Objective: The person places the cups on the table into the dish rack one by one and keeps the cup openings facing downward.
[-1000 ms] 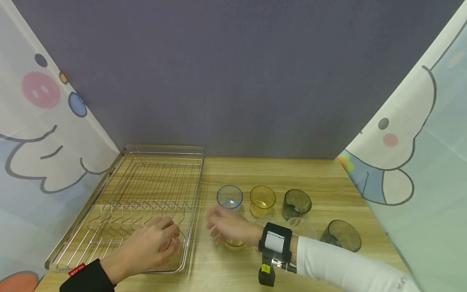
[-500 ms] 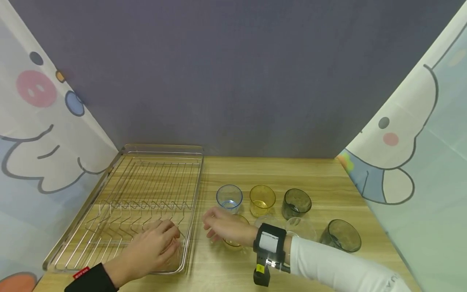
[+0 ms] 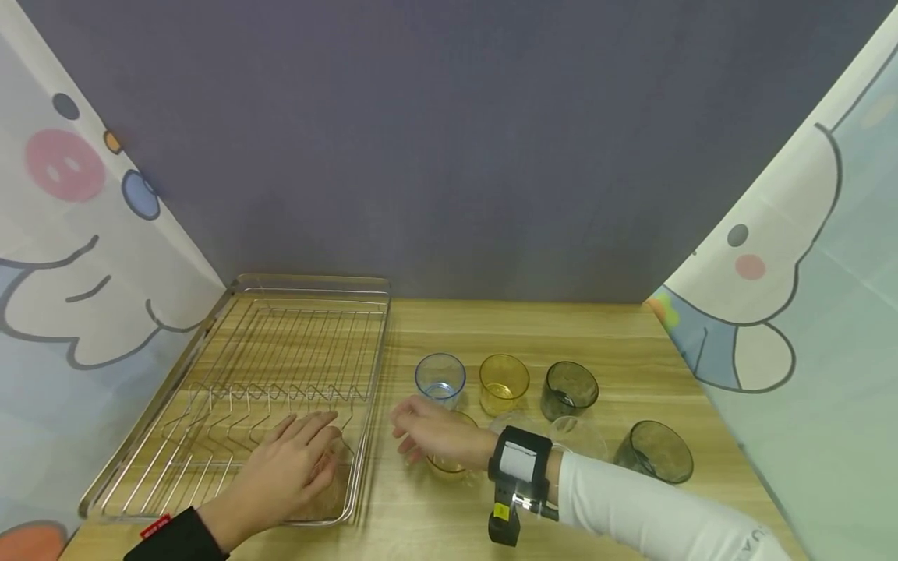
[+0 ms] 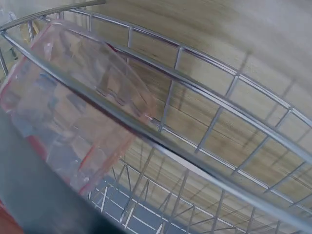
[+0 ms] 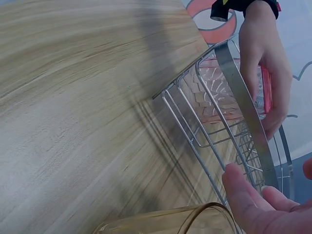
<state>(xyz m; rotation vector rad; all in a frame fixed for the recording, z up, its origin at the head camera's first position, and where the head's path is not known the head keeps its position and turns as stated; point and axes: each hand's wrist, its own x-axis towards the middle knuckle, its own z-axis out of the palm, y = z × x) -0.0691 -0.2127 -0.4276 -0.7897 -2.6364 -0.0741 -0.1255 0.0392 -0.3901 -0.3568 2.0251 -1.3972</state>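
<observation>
My left hand [image 3: 284,475] lies over a pinkish clear glass [image 3: 326,499] in the front right corner of the wire dish rack [image 3: 382,343]. Its fingers look extended, with the thumb apart from them. In the right wrist view the faceted pink glass [image 5: 214,90] stands inside the rack's wires, with the fingers and thumb about its red edge. The left wrist view shows the glass [image 4: 73,107] beyond a rack rail. My right hand [image 3: 435,428] hovers with loose fingers, holding nothing. Beside and below it stands an amber-rimmed glass [image 5: 151,222], partly hidden by the hand.
Behind the right hand stand a blue-rimmed glass [image 3: 440,382], a yellow glass [image 3: 503,386] and a dark grey glass [image 3: 570,389]. Clear glasses [image 3: 578,438] are partly hidden by the right forearm. Another grey glass [image 3: 655,452] is farther right. A grey panel [image 3: 449,156] borders the table's back.
The left hand's fingers have straightened and spread over the glass, having been more curled before. The right hand has shifted slightly left and now stays nearly still.
</observation>
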